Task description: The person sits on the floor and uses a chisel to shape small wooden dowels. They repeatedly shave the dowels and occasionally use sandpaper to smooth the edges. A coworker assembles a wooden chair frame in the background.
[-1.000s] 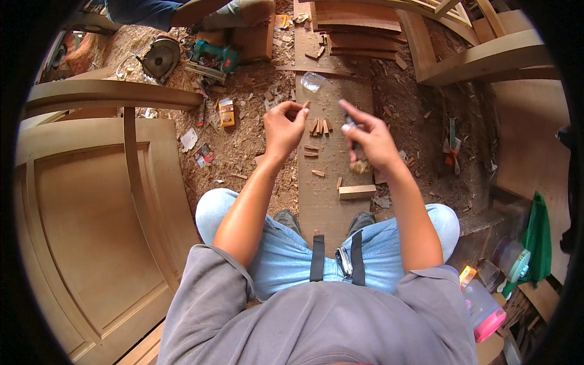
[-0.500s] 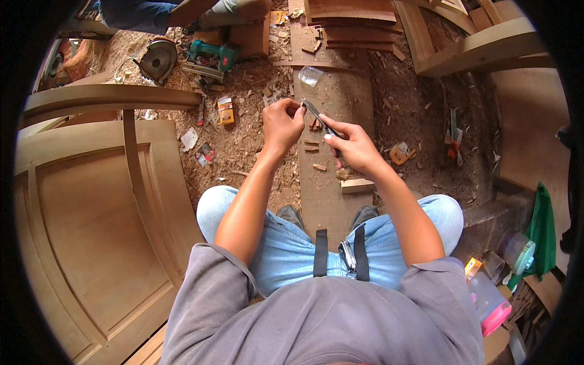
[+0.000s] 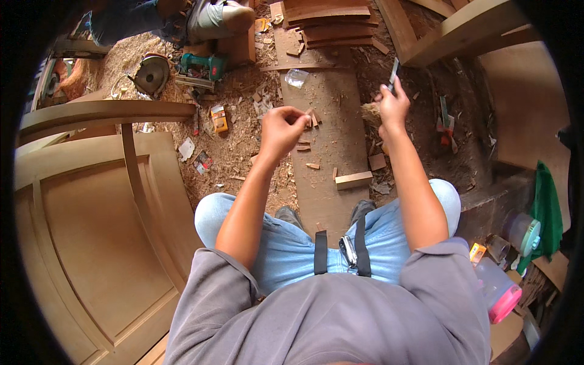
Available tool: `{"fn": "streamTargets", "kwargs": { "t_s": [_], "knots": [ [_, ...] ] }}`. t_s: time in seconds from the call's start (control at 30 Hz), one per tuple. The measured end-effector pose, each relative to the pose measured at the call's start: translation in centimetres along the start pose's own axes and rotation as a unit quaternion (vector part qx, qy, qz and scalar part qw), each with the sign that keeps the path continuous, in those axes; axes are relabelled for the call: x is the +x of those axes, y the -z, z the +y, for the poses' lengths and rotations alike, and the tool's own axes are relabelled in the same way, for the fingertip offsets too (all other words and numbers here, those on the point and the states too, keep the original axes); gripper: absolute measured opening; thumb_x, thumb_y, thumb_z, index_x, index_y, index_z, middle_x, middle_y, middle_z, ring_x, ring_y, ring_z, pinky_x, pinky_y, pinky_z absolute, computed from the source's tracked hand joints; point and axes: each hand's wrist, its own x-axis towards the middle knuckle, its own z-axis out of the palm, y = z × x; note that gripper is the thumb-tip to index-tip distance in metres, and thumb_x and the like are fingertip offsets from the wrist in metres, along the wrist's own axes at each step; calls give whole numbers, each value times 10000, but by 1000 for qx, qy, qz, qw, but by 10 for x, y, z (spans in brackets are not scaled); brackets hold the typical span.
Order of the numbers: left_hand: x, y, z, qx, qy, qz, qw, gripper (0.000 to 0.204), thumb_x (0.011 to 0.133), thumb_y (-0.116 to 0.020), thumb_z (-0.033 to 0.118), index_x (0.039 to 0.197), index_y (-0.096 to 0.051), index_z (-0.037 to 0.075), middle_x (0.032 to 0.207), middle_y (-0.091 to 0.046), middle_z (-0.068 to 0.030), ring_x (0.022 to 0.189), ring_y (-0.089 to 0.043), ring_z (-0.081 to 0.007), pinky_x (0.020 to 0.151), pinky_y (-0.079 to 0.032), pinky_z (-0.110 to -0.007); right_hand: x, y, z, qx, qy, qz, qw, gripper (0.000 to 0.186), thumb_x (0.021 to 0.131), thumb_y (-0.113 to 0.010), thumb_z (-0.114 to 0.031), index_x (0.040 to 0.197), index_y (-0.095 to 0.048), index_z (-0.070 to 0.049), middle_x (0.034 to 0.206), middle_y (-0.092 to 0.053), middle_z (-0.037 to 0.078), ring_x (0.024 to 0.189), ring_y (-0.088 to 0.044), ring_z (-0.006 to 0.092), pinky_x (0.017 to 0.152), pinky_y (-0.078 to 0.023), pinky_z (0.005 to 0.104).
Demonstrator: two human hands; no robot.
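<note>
My left hand [image 3: 283, 132] is over the board's left edge, thumb and fingertips pinched together; what they hold, if anything, is too small to name. Several small wood pieces [image 3: 303, 146] lie on the long board [image 3: 331, 146] close by. Farther right, my right hand [image 3: 394, 109] is closed around a slim tool with a flat grey blade [image 3: 395, 68] pointing away from me. Its handle is mostly hidden by the fingers. Against that hand's left side shows a rough tan lump [image 3: 370, 111]; whether it is held, I cannot tell. A pale wood block [image 3: 353, 180] rests on the board nearer me.
A circular saw [image 3: 151, 75] and a green power tool [image 3: 207, 66] stand at the far left, near another person's leg [image 3: 213, 21]. A panelled wooden door [image 3: 103, 237] fills the left. Stacked planks [image 3: 331, 24] lie ahead; plastic containers [image 3: 496, 292] sit at right.
My right hand has swung right and away from my left hand, carrying the bladed tool, whose tip now points forward. My left hand has barely moved. The tan lump has left the wood block.
</note>
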Motion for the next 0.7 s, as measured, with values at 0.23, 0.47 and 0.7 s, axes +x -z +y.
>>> {"fn": "streamTargets", "kwargs": {
  "t_s": [0.23,0.47,0.7],
  "knots": [
    [6,30,-16,-173,-3,143,974,151,882,-729,120,938,-739,-21,820,-730,-57,715,-649,-88,650,-512,-244,-65,-9,37,50,-13,-522,851,541,950,-592,-80,1472,-479,-165,656,-513,-16,496,-505,75,470,-467,253],
    [-5,38,-8,-104,-21,156,982,117,887,-714,85,932,-736,-20,852,-735,-60,763,-658,-89,700,-516,-237,-90,-2,25,-78,-34,-493,866,535,954,-565,-64,1475,-476,-144,652,-466,-35,496,-460,60,455,-452,241],
    [-6,31,-2,-32,-43,133,990,124,865,-728,95,921,-739,-15,814,-740,-77,726,-680,-111,670,-526,-258,-79,0,45,-42,-4,-487,873,526,958,-578,-87,1465,-494,-194,737,-534,-5,521,-488,70,473,-481,262]
  ]
}}
